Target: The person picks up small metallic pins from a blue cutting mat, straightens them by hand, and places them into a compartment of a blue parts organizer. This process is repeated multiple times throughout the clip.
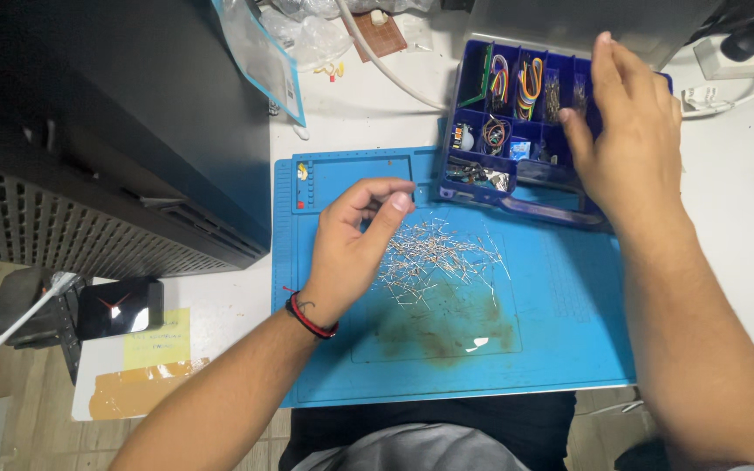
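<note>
many thin wire parts (434, 257) lie heaped on a blue mat (560, 323), unsorted. left hand (355, 240) hovers over them, grip pinched together, whether on one i cannot tell. right hand (630, 131), fingers spread, rests on the blue parts box (517, 113).

Left hand (355, 240) curled, thumb and forefinger seemingly pinched; right hand (626, 131) reaches forward, fingers spread flat.

Even, bright light falls from overhead, flat on the white desk (377, 96) and blue mat (551, 314), with only soft, faint shadows. The dark cabinet (106, 113) at left swallows detail. The edges bend slightly, and the focus is sharp mid-frame.
</note>
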